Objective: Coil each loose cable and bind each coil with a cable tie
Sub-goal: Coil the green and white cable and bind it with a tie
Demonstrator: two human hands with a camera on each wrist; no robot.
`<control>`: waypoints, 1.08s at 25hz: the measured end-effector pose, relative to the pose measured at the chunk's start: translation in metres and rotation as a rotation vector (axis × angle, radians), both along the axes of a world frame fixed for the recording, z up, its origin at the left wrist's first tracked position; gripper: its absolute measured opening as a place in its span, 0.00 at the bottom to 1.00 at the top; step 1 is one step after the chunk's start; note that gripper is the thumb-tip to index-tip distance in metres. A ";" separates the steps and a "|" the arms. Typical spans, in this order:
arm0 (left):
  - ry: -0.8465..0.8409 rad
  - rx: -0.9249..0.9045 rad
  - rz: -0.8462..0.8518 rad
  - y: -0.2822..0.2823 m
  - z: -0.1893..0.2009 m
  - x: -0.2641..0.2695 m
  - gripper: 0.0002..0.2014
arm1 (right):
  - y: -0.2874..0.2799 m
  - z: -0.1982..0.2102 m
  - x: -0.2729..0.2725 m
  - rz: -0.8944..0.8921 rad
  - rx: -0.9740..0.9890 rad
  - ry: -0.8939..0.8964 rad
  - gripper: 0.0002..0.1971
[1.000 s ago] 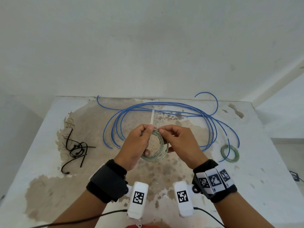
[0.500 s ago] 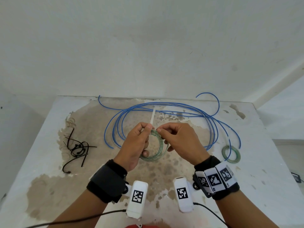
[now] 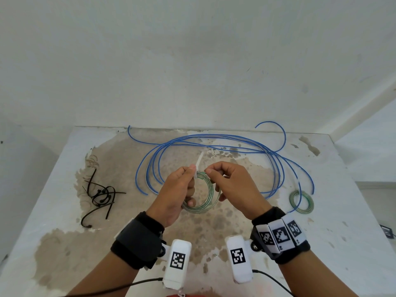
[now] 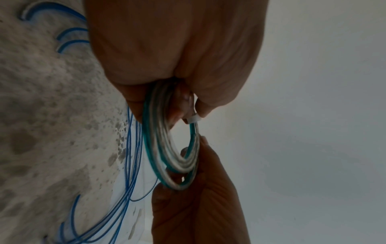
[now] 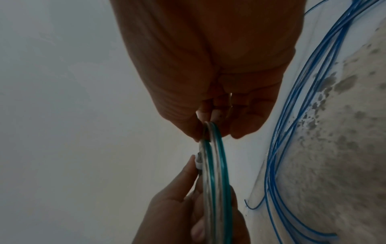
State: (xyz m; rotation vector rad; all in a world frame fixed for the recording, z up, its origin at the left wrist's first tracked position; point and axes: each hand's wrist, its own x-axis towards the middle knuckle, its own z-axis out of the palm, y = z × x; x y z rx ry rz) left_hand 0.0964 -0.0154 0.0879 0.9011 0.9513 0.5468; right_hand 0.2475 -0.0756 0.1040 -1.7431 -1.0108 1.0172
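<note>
I hold a small coil of green-and-clear cable (image 3: 209, 198) upright above the table (image 3: 342, 211). My left hand (image 3: 189, 173) pinches a white cable tie (image 3: 199, 162) at the coil's top, and its lower fingers curl round the coil's left side. The tie's head (image 4: 193, 118) sits on the coil (image 4: 158, 148), its tail pointing up. My right hand (image 3: 214, 174) pinches the coil (image 5: 217, 165) just right of the tie. A long loose blue cable (image 3: 214, 139) lies in wide loops behind. A second green coil (image 3: 301, 200) lies at the right.
A pile of black cable ties (image 3: 100, 196) lies on the left of the stained table. A white wall stands just behind the table's far edge. Black leads run from the wrist cameras near the front edge.
Both hands keep their grips and have hardly moved. The tie's tail leans a little more to the right than before.
</note>
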 end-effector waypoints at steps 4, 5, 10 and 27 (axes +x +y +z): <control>-0.040 -0.041 0.001 -0.002 0.000 0.001 0.13 | 0.000 -0.003 -0.003 -0.008 -0.068 0.052 0.06; -0.050 -0.044 0.000 -0.003 0.000 0.001 0.12 | 0.001 -0.003 -0.005 -0.023 -0.099 0.090 0.07; -0.070 -0.001 -0.070 -0.008 -0.002 -0.001 0.09 | 0.006 0.003 -0.011 -0.221 -0.179 0.481 0.18; -0.104 -0.025 -0.037 -0.007 -0.002 0.002 0.11 | 0.009 0.004 -0.006 -0.170 -0.169 0.541 0.14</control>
